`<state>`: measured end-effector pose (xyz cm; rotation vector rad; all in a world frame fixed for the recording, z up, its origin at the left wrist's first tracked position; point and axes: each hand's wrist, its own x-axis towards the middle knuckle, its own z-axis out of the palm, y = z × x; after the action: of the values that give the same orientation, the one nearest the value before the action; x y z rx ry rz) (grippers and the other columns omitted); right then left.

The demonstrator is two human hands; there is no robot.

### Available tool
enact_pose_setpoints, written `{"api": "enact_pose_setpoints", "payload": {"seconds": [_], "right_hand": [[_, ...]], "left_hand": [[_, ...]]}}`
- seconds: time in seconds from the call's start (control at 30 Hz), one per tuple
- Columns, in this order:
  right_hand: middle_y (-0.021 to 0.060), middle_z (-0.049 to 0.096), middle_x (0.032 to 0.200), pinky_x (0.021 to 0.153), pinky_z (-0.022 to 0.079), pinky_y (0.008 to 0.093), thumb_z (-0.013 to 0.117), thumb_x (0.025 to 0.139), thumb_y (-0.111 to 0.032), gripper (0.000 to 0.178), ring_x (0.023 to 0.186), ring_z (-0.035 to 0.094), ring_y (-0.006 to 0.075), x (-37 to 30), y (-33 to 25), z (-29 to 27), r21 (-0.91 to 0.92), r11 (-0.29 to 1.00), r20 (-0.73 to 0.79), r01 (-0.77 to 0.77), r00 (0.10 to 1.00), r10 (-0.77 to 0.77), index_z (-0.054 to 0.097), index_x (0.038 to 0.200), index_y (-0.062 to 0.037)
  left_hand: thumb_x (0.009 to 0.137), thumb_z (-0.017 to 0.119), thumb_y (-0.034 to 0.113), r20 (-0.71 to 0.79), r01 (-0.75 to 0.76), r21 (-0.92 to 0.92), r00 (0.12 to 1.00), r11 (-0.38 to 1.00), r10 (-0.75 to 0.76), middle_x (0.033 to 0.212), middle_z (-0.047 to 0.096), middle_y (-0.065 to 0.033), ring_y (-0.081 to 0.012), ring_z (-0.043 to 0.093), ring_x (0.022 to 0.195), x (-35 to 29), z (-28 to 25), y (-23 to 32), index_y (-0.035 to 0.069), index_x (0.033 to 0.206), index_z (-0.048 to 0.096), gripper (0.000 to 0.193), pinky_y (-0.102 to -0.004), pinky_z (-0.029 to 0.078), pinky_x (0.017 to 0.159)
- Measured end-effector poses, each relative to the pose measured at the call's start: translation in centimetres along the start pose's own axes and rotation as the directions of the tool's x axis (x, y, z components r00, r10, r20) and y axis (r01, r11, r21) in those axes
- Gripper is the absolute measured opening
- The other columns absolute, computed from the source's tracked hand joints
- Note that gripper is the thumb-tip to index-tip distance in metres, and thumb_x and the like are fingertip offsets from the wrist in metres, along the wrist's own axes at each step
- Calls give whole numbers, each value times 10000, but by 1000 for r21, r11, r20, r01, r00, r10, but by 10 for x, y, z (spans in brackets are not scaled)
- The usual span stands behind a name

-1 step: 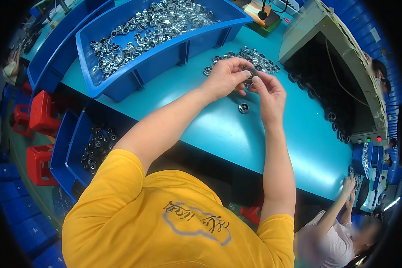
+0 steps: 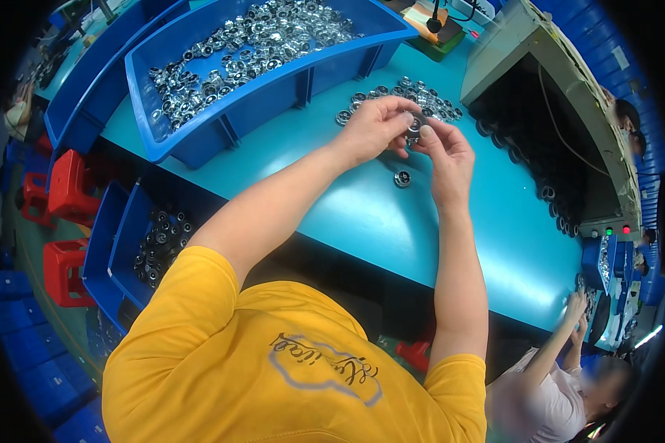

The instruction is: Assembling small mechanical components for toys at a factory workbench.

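Above the turquoise table, my left hand (image 2: 377, 131) and my right hand (image 2: 448, 156) meet with fingertips pinched around a small round part (image 2: 415, 124). This part has a dark rim and a shiny metal centre; fingers cover some of its edge. On the tabletop just below my hands lies one loose round chrome part (image 2: 402, 179) with a dark centre. Beyond my fingers a cluster of similar chrome parts (image 2: 430, 100) is spread on the table. Both hands are closed, thumbs against the held part.
A large blue bin (image 2: 266, 100) of chrome parts stands far left. On the right is a machine housing (image 2: 609, 140) with a dark opening and dark rings along it. A lower blue bin (image 2: 122, 255) holds dark parts, near red stools (image 2: 66, 273). A co-worker (image 2: 561, 384) sits lower right.
The round part has tilted slightly between my fingers, so more of its ringed face shows. My arms stay in nearly the same place.
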<state>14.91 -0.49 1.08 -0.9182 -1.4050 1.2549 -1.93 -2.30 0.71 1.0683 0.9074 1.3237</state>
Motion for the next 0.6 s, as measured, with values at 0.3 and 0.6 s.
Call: {"api": "enact_pose_setpoints", "payload": {"seconds": [0.3,0.6], "right_hand": [[88,691,1013,771,581,285,686,964,-157,262,879,654,136,-1,4,0,127,980,53,-155,987,149,657,1140,36],[62,678,969,746,597,310,668,980,-212,238,848,650,132,1,9,-7,312,886,174,-344,937,303,676,1077,6]], "left_hand": [[1048,524,190,-71,-86,185,992,979,101,725,621,-4,-59,555,558,-6,7,-1,19,1164,685,262,-233,511,496],[1035,531,147,-36,-253,421,955,871,295,779,663,-60,-125,623,648,-9,7,-8,25,1125,690,220,-282,510,584]]}}
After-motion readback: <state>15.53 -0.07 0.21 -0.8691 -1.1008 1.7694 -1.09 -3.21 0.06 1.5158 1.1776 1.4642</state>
